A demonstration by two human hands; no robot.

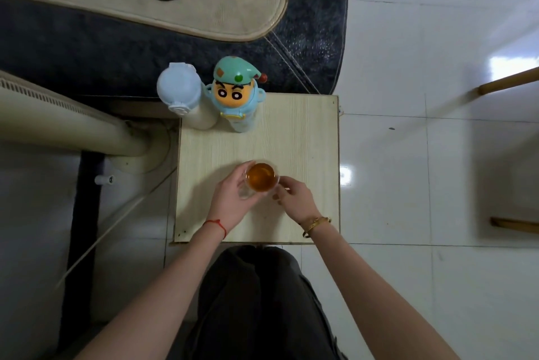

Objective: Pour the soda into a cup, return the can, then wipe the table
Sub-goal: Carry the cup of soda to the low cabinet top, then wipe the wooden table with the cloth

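White tiled floor [408, 184] all round, small pale wood-grain table [297, 138] in the middle. Glass cup [261, 177] of amber drink near the table's near edge, left hand [233, 199] wrapped round its left side, right hand [293, 196] pinching its right rim. White bottle [186, 97] and cartoon-faced blue bottle [237, 94] side by side at the table's far left corner. No readable lettering anywhere.
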